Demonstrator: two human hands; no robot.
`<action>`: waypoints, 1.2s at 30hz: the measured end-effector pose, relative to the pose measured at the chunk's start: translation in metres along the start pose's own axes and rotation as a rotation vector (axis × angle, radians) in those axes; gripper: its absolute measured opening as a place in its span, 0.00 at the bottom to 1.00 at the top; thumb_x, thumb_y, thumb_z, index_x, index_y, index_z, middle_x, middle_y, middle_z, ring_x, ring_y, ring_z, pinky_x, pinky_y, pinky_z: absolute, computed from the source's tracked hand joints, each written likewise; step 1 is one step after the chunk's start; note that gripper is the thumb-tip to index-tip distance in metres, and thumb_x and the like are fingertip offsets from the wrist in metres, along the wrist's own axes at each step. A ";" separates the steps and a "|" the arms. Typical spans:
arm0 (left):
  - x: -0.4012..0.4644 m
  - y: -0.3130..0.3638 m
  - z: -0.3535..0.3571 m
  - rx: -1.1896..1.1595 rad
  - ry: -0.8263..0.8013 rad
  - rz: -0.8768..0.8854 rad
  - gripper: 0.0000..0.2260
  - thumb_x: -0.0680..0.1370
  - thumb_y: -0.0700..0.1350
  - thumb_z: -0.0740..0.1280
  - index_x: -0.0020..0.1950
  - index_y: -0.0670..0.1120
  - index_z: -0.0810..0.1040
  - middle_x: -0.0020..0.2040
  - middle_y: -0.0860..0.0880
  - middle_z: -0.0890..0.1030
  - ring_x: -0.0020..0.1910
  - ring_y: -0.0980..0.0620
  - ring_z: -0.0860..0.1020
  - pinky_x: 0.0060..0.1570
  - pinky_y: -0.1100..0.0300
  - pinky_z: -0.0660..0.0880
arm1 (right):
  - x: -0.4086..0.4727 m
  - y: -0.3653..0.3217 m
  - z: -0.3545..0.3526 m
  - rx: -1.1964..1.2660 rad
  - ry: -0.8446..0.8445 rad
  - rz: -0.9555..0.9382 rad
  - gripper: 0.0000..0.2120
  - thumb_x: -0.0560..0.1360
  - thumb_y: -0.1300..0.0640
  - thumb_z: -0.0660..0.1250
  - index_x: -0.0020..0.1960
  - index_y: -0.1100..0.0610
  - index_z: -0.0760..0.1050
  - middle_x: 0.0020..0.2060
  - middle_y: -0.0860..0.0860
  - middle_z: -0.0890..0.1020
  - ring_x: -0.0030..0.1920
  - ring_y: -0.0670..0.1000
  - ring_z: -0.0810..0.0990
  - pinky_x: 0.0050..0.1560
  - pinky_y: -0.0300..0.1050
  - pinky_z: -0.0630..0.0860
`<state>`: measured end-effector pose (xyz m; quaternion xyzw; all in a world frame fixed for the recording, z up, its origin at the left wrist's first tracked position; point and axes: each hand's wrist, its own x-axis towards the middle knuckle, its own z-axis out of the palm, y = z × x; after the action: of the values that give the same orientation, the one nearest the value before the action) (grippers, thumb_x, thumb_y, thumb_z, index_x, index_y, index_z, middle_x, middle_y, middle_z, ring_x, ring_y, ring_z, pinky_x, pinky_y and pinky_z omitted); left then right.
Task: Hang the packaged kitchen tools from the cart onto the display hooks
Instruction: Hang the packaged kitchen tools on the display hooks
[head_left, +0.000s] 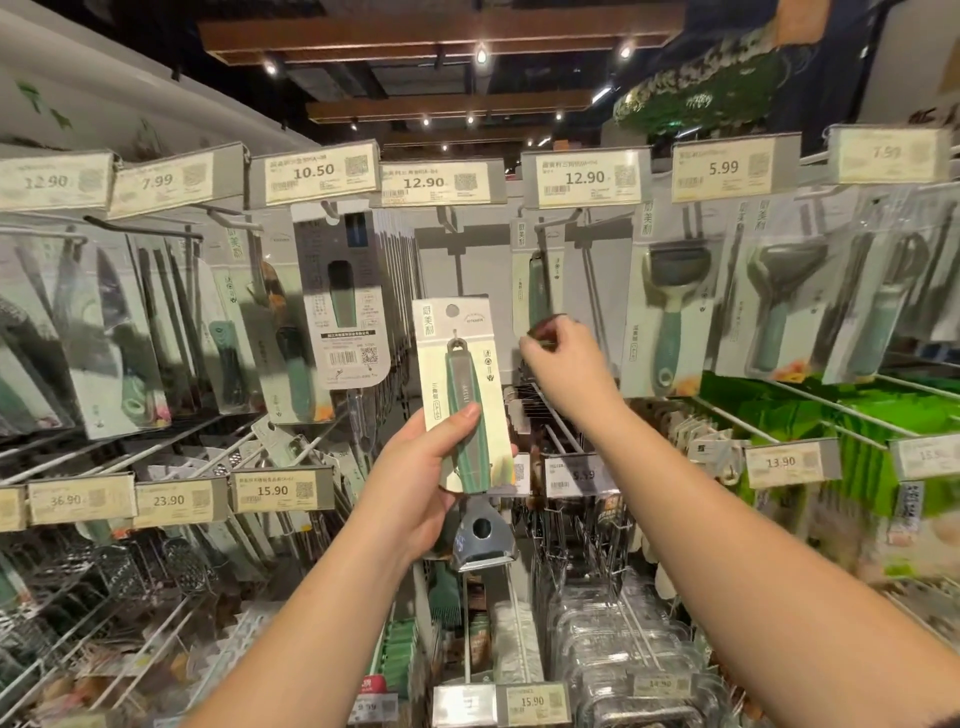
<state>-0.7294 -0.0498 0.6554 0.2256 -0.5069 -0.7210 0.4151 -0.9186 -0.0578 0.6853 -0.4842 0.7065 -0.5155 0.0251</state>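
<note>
A carded green-handled peeler (464, 415) stands upright at the centre of the frame, its backing card rising above the grip and its bare metal head (483, 540) hanging out below the card. The left hand (415, 483) holds it from the left side around the lower half of the card, thumb pressed across the front of the green handle and fingers curled behind. The card's hang hole sits at the top, below and in front of an unoccupied display hook (448, 218) under the 12.90 price tag (436, 183). To the right of centre the right hand (563, 364) is raised with fingertips bent together at the lower edge of a hanging package (537, 280) on the next hook; whether it actually pinches that package is unclear through the blur. Further right hang other green-handled peelers (670, 306) under a 5.99 tag (723, 169).
</note>
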 end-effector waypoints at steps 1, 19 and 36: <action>0.001 0.001 0.002 0.011 -0.004 0.006 0.12 0.79 0.41 0.68 0.62 0.47 0.80 0.52 0.47 0.87 0.48 0.50 0.85 0.50 0.48 0.82 | -0.022 0.000 -0.006 0.047 -0.024 -0.025 0.11 0.81 0.50 0.63 0.59 0.53 0.75 0.50 0.47 0.80 0.43 0.42 0.77 0.38 0.37 0.71; 0.031 0.006 0.054 0.190 -0.097 0.082 0.08 0.83 0.46 0.63 0.56 0.43 0.78 0.46 0.50 0.86 0.45 0.53 0.83 0.49 0.54 0.77 | -0.066 0.020 -0.055 0.369 -0.002 0.088 0.09 0.80 0.46 0.65 0.50 0.47 0.82 0.40 0.54 0.84 0.39 0.51 0.78 0.50 0.61 0.78; 0.081 0.024 0.069 0.395 0.087 0.238 0.05 0.82 0.41 0.66 0.50 0.42 0.80 0.47 0.46 0.82 0.42 0.52 0.80 0.38 0.62 0.81 | -0.007 0.019 -0.049 0.334 0.068 0.131 0.11 0.79 0.44 0.63 0.55 0.47 0.80 0.47 0.46 0.85 0.51 0.52 0.83 0.57 0.60 0.79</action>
<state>-0.8172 -0.0829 0.7120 0.2721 -0.6429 -0.5435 0.4662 -0.9536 -0.0187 0.6905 -0.4086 0.6415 -0.6390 0.1145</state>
